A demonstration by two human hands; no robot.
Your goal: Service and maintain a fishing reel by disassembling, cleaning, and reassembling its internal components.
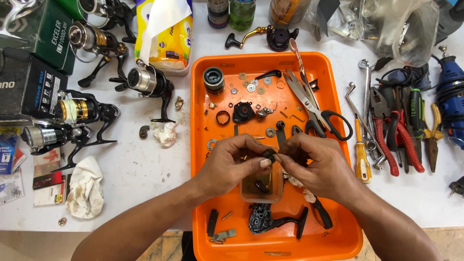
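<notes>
My left hand [231,163] and my right hand [316,166] meet over the middle of an orange tray [208,92]. Together they pinch a small black reel part [269,154] between thumbs and fingertips. Under the hands stands a small clear container [261,189] with a dark piece inside. A black reel body with handle [270,220] lies near the tray's front. Scissors [314,108], a spool [213,79], washers and several small parts are spread over the tray's far half.
Several fishing reels [145,82] and boxes [29,87] fill the table's left side, with crumpled rags [86,186]. Right of the tray lie pliers [391,130], a screwdriver [361,154] and wrenches. Bottles and a tissue pack [164,34] stand at the back.
</notes>
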